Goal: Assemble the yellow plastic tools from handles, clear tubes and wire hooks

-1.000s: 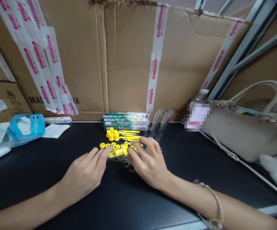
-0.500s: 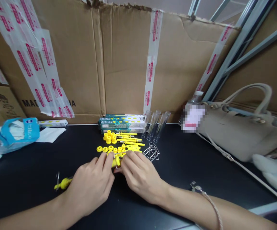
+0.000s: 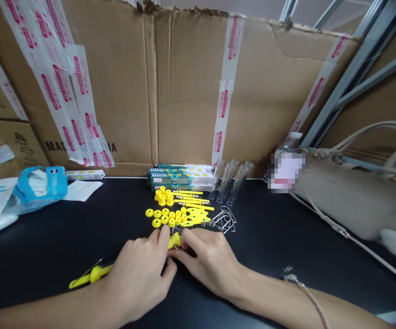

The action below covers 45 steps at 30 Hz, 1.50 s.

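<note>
My left hand (image 3: 143, 269) is closed around a yellow plastic assembly (image 3: 97, 274); its rear end, with a collar and a thin wire, sticks out at the left of my palm. The yellow front end (image 3: 175, 241) shows between my two hands. My right hand (image 3: 206, 260) is closed at that front end, thumb and fingertips pinching there. My fingers and palm hide the middle of the assembly, and any small part in the right fingertips cannot be made out. Just beyond lie yellow rings (image 3: 157, 223), yellow flat pieces (image 3: 196, 221) and bent wire hooks (image 3: 225, 220).
Farther back are yellow caps (image 3: 162, 199), yellow rods with metal parts (image 3: 194, 201), upright clear tubes (image 3: 232, 183) and stacked green-white boxes (image 3: 180, 177). A blue tissue pack (image 3: 56, 183) lies left. At right stand a bottle (image 3: 292, 141) and a beige handbag (image 3: 349, 196). Cardboard (image 3: 184, 91) walls the back.
A thin metal wire held across between my fingertips no longer shows there. The assembly's rear wire now lies along it instead of standing up. The whole view has shifted slightly.
</note>
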Tool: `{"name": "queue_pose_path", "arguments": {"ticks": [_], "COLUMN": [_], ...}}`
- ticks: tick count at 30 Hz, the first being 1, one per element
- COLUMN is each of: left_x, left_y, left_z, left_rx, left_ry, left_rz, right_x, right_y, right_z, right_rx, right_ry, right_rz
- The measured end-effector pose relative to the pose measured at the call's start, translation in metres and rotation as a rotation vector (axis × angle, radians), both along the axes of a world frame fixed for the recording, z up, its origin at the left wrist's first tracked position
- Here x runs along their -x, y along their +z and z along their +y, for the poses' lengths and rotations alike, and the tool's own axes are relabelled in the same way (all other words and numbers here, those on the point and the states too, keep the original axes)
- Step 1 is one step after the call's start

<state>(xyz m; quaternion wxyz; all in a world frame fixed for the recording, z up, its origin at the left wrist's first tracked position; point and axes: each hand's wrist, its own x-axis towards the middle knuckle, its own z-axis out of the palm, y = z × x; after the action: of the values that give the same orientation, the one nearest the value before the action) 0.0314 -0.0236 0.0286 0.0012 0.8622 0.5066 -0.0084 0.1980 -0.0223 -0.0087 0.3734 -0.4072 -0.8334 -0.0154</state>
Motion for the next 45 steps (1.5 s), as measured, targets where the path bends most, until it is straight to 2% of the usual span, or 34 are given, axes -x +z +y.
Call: {"name": "queue_pose_path", "arguments": {"ticks": [4, 8, 11, 14, 21, 30, 39, 42, 45], "left_x": [-0.003, -0.003, 0.000, 0.001, -0.002, -0.002, -0.001, 0.001, 0.004], "left_y": [-0.001, -0.001, 0.000, 0.001, -0.002, -0.002, 0.002, 0.002, 0.002], "left_z": [0.001, 0.005, 0.008, 0.007, 0.003, 0.006, 0.007, 0.007, 0.006], "left_rx": [0.027, -0.001, -0.005, -0.018, -0.064, -0.001, 0.037, 0.057, 0.034], "left_ry": [0.031, 0.012, -0.026, -0.059, -0.070, -0.057, -0.054, -0.066, -0.036], "left_rz": [0.119, 0.189, 0.181, 0.170, 0.192, 0.170, 0.151, 0.169, 0.168], "right_x": [0.001, 0.002, 0.001, -0.001, -0.003, -0.004, -0.007, -0.011, -0.016], "right_y": [-0.001, 0.005, 0.009, 0.006, -0.004, 0.000, 0.003, 0.007, 0.012], "right_z": [-0.002, -0.005, -0.004, -0.001, 0.000, 0.000, 0.005, 0.004, 0.002], "right_rx": [0.115, 0.130, 0.237, 0.317, 0.207, 0.159, 0.149, 0.161, 0.068], "right_ry": [0.006, 0.064, 0.168, 0.200, 0.229, 0.264, 0.329, 0.358, 0.371], "right_rz": [0.136, 0.131, 0.128, 0.117, 0.119, 0.178, 0.127, 0.067, -0.082]}}
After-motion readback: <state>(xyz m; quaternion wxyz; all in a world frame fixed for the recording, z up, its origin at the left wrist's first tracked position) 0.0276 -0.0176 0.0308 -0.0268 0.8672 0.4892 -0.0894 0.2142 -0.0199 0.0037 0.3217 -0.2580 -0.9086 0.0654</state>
